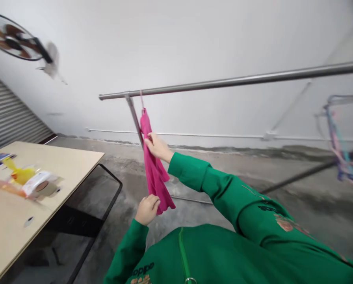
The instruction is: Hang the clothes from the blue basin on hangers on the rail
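A bright pink garment (151,165) hangs from a pink hanger (142,98) hooked over the metal rail, close to its left end. My right hand (159,146) is against the garment's upper part, fingers extended and touching the cloth. Lower down, my left hand (147,209) has its fingers curled at the left edge of the cloth near the hem, closed on it. The fabric falls in long folds, and its bottom edge flares out to the right of my left hand.
The metal rail (223,83) crosses in front of a white wall. At left stands a wooden-topped table (84,157) with a yellow item (23,173) and a tape roll (45,187). Coloured hangers (342,146) hang at far right. A fan (13,39) is mounted upper left.
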Action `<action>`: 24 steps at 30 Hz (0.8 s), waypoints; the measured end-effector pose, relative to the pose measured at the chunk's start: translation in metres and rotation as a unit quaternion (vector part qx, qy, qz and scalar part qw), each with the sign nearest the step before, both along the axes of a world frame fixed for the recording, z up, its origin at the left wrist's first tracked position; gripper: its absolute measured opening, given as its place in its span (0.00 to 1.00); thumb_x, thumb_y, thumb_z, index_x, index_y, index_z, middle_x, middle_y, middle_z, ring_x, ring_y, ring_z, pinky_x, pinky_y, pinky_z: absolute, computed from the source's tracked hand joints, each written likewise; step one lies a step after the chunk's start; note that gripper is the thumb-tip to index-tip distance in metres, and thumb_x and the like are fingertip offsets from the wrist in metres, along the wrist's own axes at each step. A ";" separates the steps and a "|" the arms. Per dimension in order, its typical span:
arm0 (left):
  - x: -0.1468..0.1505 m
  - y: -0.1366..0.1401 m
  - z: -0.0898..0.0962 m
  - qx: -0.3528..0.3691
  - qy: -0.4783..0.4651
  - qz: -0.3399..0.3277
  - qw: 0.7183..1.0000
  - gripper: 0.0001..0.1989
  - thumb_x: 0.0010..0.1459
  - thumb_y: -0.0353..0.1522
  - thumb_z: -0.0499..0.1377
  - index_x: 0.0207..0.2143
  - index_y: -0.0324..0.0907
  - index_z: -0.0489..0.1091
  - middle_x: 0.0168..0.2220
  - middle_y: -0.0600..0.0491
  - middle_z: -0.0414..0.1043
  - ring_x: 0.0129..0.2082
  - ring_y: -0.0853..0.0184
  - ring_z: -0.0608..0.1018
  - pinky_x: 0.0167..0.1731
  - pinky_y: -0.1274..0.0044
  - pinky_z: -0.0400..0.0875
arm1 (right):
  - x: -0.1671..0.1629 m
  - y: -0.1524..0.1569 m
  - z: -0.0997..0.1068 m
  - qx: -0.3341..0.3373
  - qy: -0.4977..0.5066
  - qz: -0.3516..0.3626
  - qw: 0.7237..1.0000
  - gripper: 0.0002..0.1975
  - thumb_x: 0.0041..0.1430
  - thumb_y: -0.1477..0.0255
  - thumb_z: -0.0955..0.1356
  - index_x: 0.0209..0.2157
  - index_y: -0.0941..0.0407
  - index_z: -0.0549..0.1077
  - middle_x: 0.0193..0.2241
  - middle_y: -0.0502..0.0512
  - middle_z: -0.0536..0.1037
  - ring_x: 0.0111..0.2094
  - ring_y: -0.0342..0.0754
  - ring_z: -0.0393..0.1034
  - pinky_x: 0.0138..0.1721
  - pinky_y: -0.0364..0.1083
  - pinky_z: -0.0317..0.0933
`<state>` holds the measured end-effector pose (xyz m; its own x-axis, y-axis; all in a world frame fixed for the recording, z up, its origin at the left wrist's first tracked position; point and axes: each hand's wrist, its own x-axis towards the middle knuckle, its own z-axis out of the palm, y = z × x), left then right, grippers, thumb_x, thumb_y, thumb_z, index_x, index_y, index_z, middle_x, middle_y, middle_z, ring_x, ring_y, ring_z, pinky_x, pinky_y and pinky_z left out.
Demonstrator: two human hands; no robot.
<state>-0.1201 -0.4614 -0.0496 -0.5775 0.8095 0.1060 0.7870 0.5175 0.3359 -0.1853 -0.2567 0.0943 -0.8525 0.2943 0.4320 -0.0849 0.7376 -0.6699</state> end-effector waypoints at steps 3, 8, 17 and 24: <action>0.008 0.026 -0.009 -0.028 -0.027 -0.109 0.993 0.12 0.64 0.32 0.48 0.39 0.43 0.72 0.37 0.50 0.77 0.39 0.64 0.78 0.39 0.72 0.71 | 0.050 0.009 -0.061 0.038 0.023 0.050 0.998 0.22 0.64 0.63 0.60 0.54 0.60 0.62 0.52 0.64 0.68 0.51 0.51 0.64 0.52 0.48 0.58; 0.024 0.079 -0.022 -0.060 -0.032 -0.289 0.955 0.13 0.63 0.32 0.48 0.40 0.42 0.72 0.39 0.48 0.77 0.40 0.62 0.79 0.40 0.72 0.73 | 0.180 0.066 -0.182 -0.061 -0.295 -0.013 0.953 0.05 0.54 0.71 0.70 0.32 0.59 0.73 0.30 0.54 0.76 0.32 0.44 0.69 0.35 0.42 0.61; 0.093 0.184 -0.025 -0.093 -0.016 -0.454 0.886 0.13 0.63 0.34 0.49 0.41 0.42 0.72 0.40 0.48 0.78 0.41 0.62 0.79 0.41 0.72 0.73 | 0.510 0.136 -0.268 -0.223 -0.326 -0.582 0.711 0.14 0.60 0.71 0.64 0.45 0.64 0.67 0.48 0.72 0.68 0.46 0.51 0.66 0.47 0.50 0.61; 0.182 0.234 -0.034 -0.096 -0.025 -0.498 0.861 0.14 0.65 0.35 0.47 0.40 0.42 0.71 0.38 0.48 0.77 0.39 0.63 0.79 0.41 0.73 0.72 | 0.660 0.142 -0.327 -0.330 -0.338 -0.755 0.455 0.38 0.54 0.66 0.68 0.58 0.75 0.53 0.53 0.88 0.59 0.56 0.67 0.59 0.52 0.59 0.57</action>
<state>0.0619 -0.2273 -0.0838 0.4144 0.9057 -0.0897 0.8594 -0.3569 0.3661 0.4744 -0.1145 -0.2331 0.6642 0.6398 -0.3866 0.5743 -0.7678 -0.2839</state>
